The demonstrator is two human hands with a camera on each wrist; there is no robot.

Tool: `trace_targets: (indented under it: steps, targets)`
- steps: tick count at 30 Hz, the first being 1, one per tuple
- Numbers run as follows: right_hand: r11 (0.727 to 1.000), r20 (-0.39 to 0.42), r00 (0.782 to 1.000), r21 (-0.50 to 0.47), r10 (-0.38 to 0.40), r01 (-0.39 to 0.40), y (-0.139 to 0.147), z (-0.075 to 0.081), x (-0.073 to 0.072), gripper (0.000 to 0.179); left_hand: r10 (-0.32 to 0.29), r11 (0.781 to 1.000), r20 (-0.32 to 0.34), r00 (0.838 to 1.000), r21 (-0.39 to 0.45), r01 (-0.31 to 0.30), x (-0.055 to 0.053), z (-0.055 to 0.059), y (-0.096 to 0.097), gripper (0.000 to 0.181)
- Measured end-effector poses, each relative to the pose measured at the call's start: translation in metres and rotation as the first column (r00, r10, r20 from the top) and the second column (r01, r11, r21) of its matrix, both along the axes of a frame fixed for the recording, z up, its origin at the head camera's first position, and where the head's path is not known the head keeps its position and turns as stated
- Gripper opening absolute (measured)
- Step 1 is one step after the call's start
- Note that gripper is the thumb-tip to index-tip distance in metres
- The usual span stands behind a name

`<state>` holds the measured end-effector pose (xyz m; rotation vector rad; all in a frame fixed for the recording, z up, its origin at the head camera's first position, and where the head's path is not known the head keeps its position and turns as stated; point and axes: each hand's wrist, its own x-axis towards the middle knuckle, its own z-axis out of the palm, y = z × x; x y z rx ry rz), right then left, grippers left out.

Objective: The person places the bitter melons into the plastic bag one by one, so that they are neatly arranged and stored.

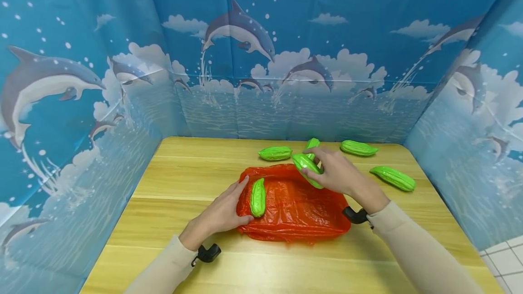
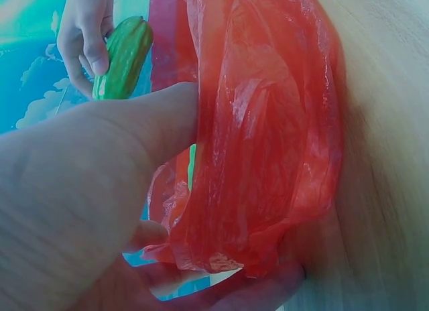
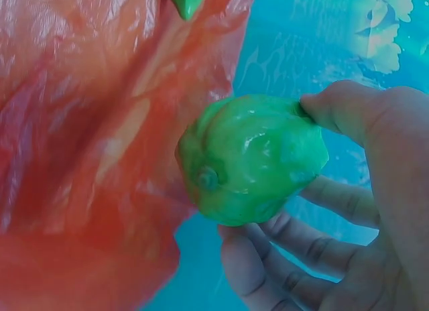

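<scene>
A red plastic bag (image 1: 298, 208) lies spread with its mouth up on the table. At its left rim my left hand (image 1: 220, 210) holds the edge, the thumb over the rim and the other fingers outside. Inside the bag, near that hand, lies one green bitter melon (image 1: 258, 198). My right hand (image 1: 341, 173) grips another bitter melon (image 3: 251, 160) between thumb and fingers, above the bag's far right rim. Just behind the right hand, a further bitter melon (image 1: 313, 143) is partly hidden by it.
On the wooden table (image 1: 163, 185), a bitter melon (image 1: 275, 153) lies behind the bag. Two others, one bitter melon (image 1: 358, 148) at the back right and one bitter melon (image 1: 393, 178) at the right, lie apart. A dolphin-print curtain (image 1: 261, 99) surrounds the table's back and sides.
</scene>
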<state>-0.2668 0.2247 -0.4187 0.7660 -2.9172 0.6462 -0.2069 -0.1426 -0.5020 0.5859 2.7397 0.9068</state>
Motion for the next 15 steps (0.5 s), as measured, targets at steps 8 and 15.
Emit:
trace_targets:
  steps: [8, 15]
  targets:
    - [1.0, 0.042, 0.999, 0.001, 0.004, -0.004, -0.015, -0.005, 0.006, 0.058, -0.001, 1.0, -0.016, 1.0, 0.004, 0.001, 0.0, 0.0, 0.002, 0.118]
    - [1.0, 0.081, 0.997, -0.001, 0.02, -0.02, -0.026, -0.01, 0.012, 0.059, -0.006, 1.0, -0.017, 1.0, -0.002, 0.006, 0.0, -0.001, 0.002, 0.118]
